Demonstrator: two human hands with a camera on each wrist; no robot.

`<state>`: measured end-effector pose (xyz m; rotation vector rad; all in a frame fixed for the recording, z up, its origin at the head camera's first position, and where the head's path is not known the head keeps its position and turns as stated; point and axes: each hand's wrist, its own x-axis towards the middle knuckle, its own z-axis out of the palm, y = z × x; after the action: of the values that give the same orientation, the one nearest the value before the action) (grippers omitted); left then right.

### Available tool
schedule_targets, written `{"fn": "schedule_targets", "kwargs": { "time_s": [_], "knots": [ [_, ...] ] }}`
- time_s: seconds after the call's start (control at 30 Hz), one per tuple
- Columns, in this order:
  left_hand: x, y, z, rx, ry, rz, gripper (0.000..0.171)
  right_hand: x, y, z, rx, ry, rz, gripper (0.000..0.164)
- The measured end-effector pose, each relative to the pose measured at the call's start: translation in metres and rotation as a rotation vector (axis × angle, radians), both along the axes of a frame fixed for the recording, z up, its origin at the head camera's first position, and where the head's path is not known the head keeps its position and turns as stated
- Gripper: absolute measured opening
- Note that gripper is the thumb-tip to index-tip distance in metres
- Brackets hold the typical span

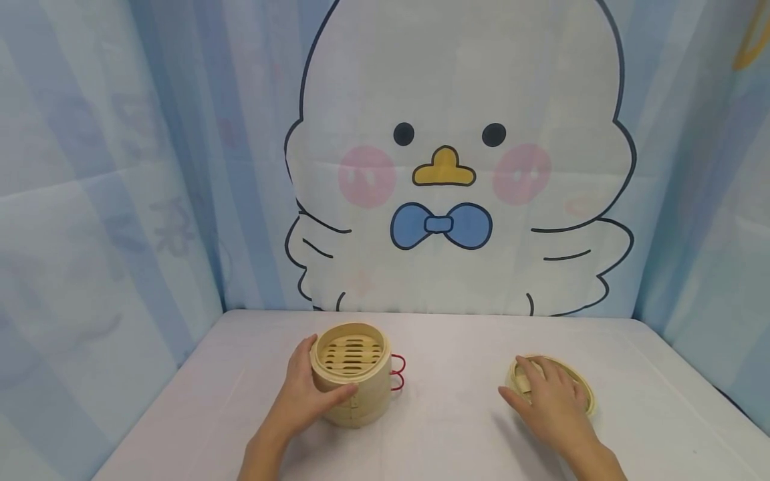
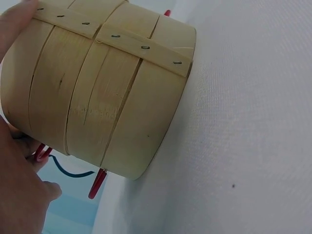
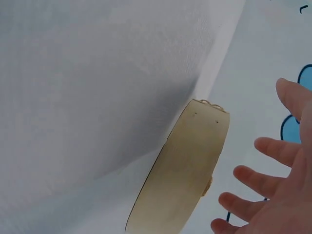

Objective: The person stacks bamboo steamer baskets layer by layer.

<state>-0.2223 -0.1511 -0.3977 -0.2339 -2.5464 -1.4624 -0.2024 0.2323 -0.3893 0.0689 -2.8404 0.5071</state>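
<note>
A stack of small round bamboo steamer baskets [image 1: 369, 399] stands upright on the left half of the table, its slatted inside facing up. My left hand [image 1: 303, 394] grips its side, thumb across the front and fingers round the left and back. Red loops [image 1: 398, 381] stick out from its right side. In the left wrist view, stapled bands run down the bamboo wall [image 2: 112, 92]. On the right lies a shallow bamboo lid [image 1: 522, 382], partly hidden under my right hand [image 1: 555, 404]. The right wrist view shows that hand's fingers [image 3: 261, 185] spread over the lid, apart from it.
A white cloth covers the table [image 1: 448, 401]. Behind it hangs a curtain [image 1: 457, 280] printed with a large white bird, and pale blue striped cloth [image 1: 90, 234] closes off both sides.
</note>
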Motion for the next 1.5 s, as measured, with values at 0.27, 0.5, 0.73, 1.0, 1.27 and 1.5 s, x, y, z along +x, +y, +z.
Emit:
{"fn": "schedule_targets", "kwargs": {
  "time_s": [0.27, 0.5, 0.73, 1.0, 1.27, 1.5],
  "knots": [
    [-0.003, 0.0, -0.002, 0.008, 0.01, -0.002, 0.117, -0.005, 0.005, 0.003, 0.018, -0.095, -0.043, 0.069],
    [-0.001, -0.001, 0.001, 0.01, -0.003, -0.002, 0.118, -0.007, 0.012, 0.005, 0.044, -0.107, -0.045, 0.068],
    [0.0, -0.001, 0.003, 0.008, -0.003, -0.006, 0.116, -0.008, 0.019, 0.004, 0.059, -0.143, -0.05, 0.073],
    [0.0, -0.001, 0.003, 0.006, -0.009, -0.004, 0.117, -0.008, 0.028, 0.003, 0.08, -0.163, -0.046, 0.077],
    [0.0, -0.002, 0.002, 0.007, 0.002, -0.009, 0.116, -0.009, 0.035, 0.004, 0.089, -0.174, -0.053, 0.073],
    [0.0, -0.001, 0.002, 0.006, -0.007, -0.006, 0.117, -0.013, 0.042, 0.006, 0.098, -0.237, -0.069, 0.079]
  ]
}}
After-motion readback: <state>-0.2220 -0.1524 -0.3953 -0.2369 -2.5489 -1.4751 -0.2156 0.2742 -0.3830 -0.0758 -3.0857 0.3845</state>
